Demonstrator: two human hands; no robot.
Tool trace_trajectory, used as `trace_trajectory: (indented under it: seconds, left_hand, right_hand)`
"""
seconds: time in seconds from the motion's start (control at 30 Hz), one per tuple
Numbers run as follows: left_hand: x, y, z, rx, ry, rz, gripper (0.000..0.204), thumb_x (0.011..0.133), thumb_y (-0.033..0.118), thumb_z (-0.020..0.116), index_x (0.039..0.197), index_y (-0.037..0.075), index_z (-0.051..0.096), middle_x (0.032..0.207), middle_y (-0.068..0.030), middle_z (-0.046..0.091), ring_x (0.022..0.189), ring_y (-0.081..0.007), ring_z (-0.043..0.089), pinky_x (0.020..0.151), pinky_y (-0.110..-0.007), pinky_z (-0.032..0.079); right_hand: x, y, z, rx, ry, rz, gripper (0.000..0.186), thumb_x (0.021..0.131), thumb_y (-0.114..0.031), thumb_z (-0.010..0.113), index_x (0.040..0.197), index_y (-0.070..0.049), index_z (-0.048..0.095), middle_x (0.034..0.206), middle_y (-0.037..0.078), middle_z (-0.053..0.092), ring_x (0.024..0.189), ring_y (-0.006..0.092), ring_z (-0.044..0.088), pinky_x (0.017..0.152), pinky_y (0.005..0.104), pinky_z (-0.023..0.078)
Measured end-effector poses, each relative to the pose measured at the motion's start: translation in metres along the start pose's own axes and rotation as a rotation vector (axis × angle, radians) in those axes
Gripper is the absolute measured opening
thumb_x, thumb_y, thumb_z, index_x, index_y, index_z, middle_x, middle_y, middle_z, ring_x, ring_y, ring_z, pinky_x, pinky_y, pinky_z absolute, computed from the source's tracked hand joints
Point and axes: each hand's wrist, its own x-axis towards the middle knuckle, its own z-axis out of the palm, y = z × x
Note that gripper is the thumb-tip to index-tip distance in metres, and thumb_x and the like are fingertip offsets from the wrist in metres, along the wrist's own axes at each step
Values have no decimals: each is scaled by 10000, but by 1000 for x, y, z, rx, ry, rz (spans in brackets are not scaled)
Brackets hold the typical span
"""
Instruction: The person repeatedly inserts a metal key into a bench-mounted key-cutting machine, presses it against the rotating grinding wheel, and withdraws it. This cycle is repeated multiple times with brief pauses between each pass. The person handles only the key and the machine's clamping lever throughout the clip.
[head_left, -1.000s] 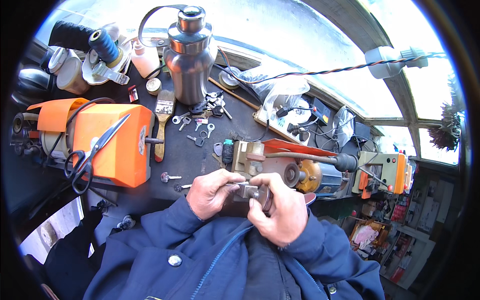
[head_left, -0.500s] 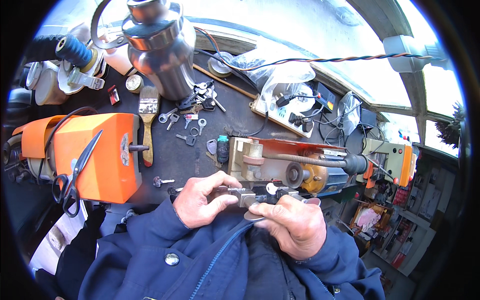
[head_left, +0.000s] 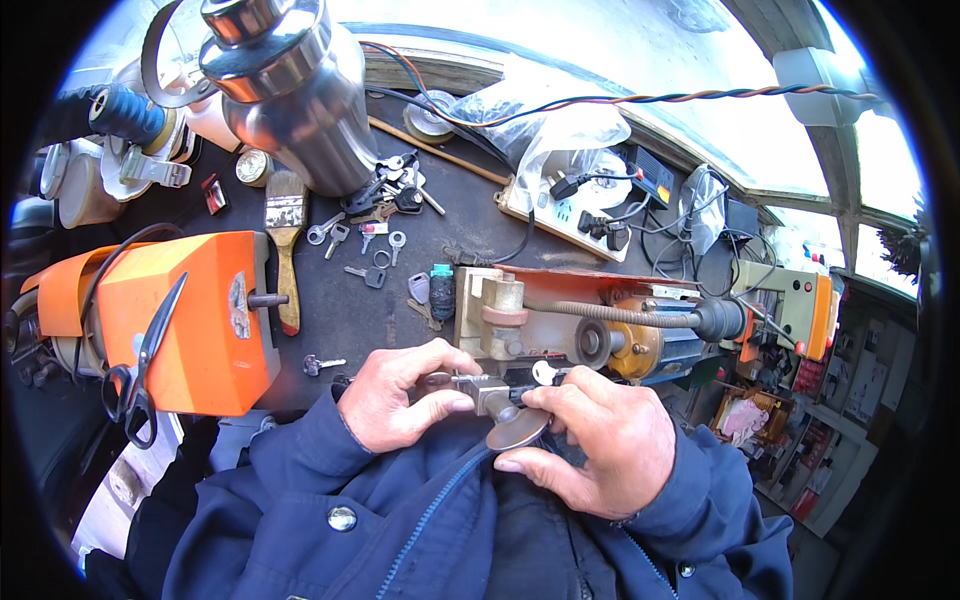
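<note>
My left hand [head_left: 400, 398] is closed at the left end of a metal key clamp [head_left: 482, 388], thumb in front and forefinger behind. What lies under its fingertips is partly hidden. A round, flat metal clamp knob [head_left: 517, 429] faces me below the clamp. My right hand [head_left: 612, 440] curves around the knob's right side, forefinger above and thumb below, spread apart. A silver key head [head_left: 543, 373] stands up just behind my right forefinger. Beyond both hands is the key-cutting machine [head_left: 590, 318], with a motor, a cutter wheel and a ribbed hose.
An orange machine [head_left: 190, 325] with black scissors [head_left: 148, 365] on it stands at left. Loose keys [head_left: 372, 272], a paintbrush [head_left: 286, 240] and a steel flask [head_left: 305, 115] lie or stand behind. A power strip [head_left: 560, 220] with tangled cables is at the back right.
My right thumb and forefinger have spread apart from their pinch on the knob, which now shows more of its face. My left hand stays at the clamp. The view has shifted slightly.
</note>
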Motion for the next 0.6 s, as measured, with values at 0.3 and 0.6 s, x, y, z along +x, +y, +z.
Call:
trace_trajectory:
  seconds: [0.3, 0.6]
  left_hand:
    - [-1, -3, 0, 8, -2, -8, 241, 867, 29, 694, 1103, 15, 643, 849, -74, 684, 763, -96, 659, 703, -263, 520]
    - [-1, -2, -1, -38, -10, -12, 240, 877, 19, 681, 1113, 12, 641, 889, -85, 697, 809, -108, 681, 732, -263, 532]
  right_hand:
    - [2, -3, 1, -19, -5, 10, 468, 817, -401, 781, 991, 11, 644, 834, 149, 580, 676, 316, 651, 561, 394, 524]
    - [5, -13, 12, 90, -84, 188, 386, 941, -264, 646, 664, 3, 625, 592, 179, 588, 536, 377, 605, 520, 433, 482]
